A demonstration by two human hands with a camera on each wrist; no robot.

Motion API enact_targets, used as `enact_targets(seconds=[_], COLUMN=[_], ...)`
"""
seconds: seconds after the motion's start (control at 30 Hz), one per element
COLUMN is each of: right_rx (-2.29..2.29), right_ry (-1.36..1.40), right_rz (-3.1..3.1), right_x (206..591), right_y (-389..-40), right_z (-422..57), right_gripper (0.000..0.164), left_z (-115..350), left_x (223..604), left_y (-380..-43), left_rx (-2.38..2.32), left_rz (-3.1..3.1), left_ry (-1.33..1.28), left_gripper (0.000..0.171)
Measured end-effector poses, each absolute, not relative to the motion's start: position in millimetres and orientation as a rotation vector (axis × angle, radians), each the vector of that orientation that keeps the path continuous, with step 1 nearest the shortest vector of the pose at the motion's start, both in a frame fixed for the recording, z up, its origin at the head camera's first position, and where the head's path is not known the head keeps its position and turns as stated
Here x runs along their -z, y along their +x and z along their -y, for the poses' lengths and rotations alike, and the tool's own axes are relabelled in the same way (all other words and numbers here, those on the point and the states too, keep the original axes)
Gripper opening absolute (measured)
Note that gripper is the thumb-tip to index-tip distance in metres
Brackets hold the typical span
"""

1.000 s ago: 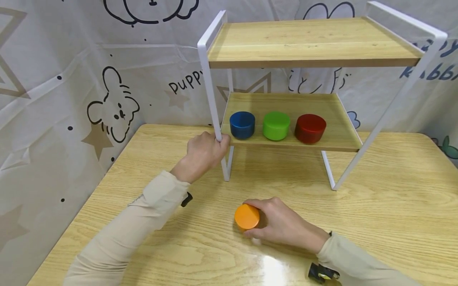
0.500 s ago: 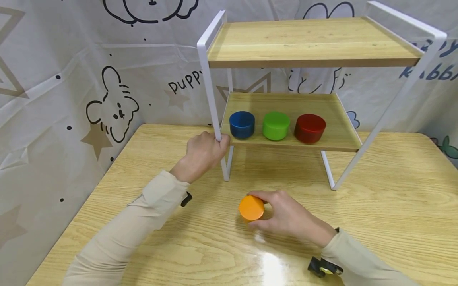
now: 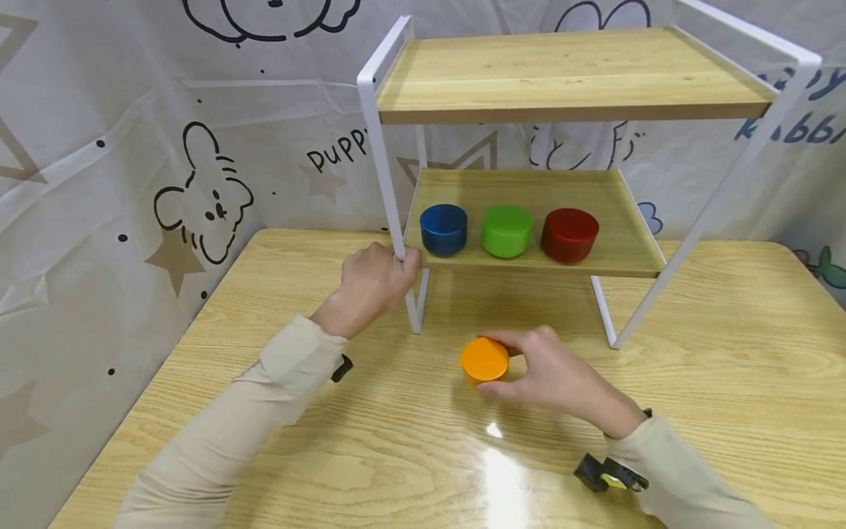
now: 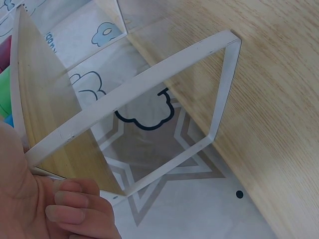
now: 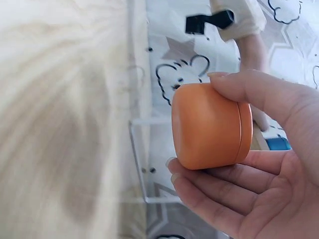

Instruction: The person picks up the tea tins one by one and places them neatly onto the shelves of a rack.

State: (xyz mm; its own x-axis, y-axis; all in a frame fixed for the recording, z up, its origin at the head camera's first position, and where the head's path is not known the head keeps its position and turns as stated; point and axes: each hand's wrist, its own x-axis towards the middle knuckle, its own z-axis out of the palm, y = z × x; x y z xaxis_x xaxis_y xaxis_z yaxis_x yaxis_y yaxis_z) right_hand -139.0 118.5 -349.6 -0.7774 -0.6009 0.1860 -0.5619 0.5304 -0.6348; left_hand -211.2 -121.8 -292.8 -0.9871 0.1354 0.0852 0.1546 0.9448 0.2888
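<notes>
My right hand [image 3: 562, 371] pinches a small orange round container [image 3: 485, 358] between thumb and fingers, in front of the shelf. In the right wrist view, a thin seam rings the orange container [image 5: 209, 127] near one end, and it appears raised off the table. My left hand [image 3: 373, 283] grips the white metal leg of the two-tier rack [image 3: 386, 184] at the left front corner of its lower board. Its curled fingers [image 4: 75, 199] show in the left wrist view. On that board stand a blue container [image 3: 443, 230], a green one [image 3: 507, 231] and a red one [image 3: 570, 235], in a row.
The rack's upper wooden board [image 3: 575, 70] overhangs the row of containers. White slanted legs [image 3: 720, 206] stand on the wooden table [image 3: 370, 455]. A printed cloth [image 3: 86, 242] hangs behind and along the left side.
My right hand has carried the orange container forward and to the right, closer to the rack. The left hand keeps its grip on the leg; the view has shifted slightly.
</notes>
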Motion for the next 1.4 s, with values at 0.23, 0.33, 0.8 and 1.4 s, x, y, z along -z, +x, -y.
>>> enact_targets(seconds=[0.23, 0.33, 0.8, 1.4], right_rx=[1.08, 1.085, 1.137, 1.187], right_ry=[-0.95, -0.863, -0.495, -0.131], right_rz=[-2.832, -2.873, -3.026, -3.059], right_x=[327.8, 318.4, 287.6, 261.9], right_y=[-137.0, -135.7, -130.7, -131.0], right_z=[-132.9, -140.5, -175.6, -209.6], right_gripper=[0.054, 0.054, 0.063, 0.078], left_z=[119.9, 119.7, 123.0, 126.9], left_x=[293.0, 292.8, 293.1, 291.4], left_y=[-211.9, -211.5, -209.1, -205.4], left_rx=[0.427, 0.437, 0.288, -0.15], left_rz=[3.041, 3.038, 2.987, 2.839], left_ry=[-0.262, -0.235, -0.382, -0.71], left_gripper=[0.039, 0.04, 0.029, 0.011])
